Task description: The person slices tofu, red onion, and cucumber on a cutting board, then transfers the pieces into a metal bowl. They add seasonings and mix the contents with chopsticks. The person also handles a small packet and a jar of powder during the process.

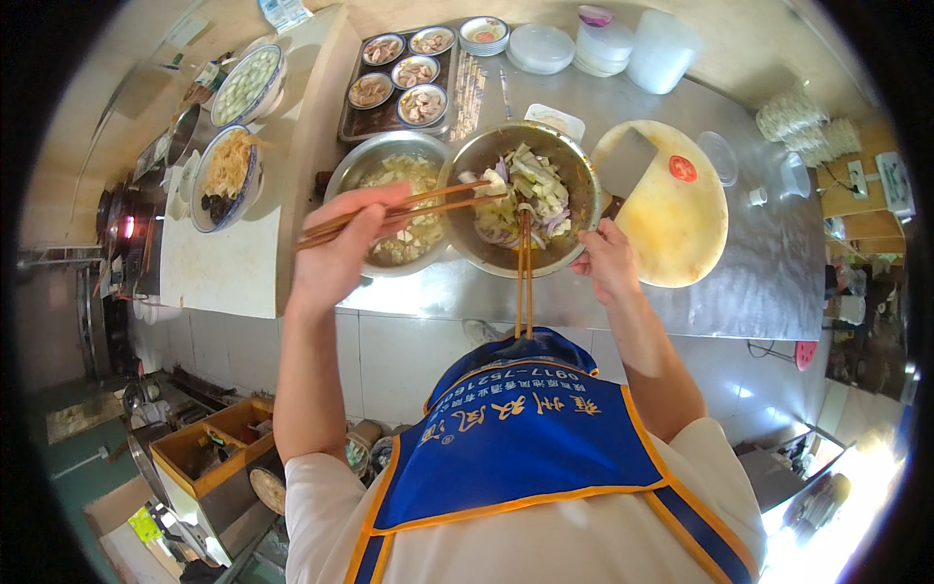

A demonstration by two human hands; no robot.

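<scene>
My left hand (pixel 339 237) is closed around a pair of wooden chopsticks (pixel 438 201), whose tips are over the right-hand steel bowl (pixel 449 226). In that bowl lies a mix of pale chopped vegetables (pixel 536 175), purple onion slices and white pieces. A second pair of chopsticks (pixel 525 285) stands in it, leaning over the near rim toward me. My right hand (pixel 606 255) pinches the same bowl's rim at its lower right. Partly behind my left hand is another steel bowl (pixel 350 164), with chopped pale food in yellowish liquid.
A round cutting board (pixel 678 226) bears a cleaver (pixel 626 162) and a tomato slice (pixel 683 168). Behind stand a tray (pixel 354 128) of small filled bowls and stacked plastic containers (pixel 664 51). On the raised left counter (pixel 241 270) are bowls of peeled eggs (pixel 248 86) and shredded food (pixel 230 171).
</scene>
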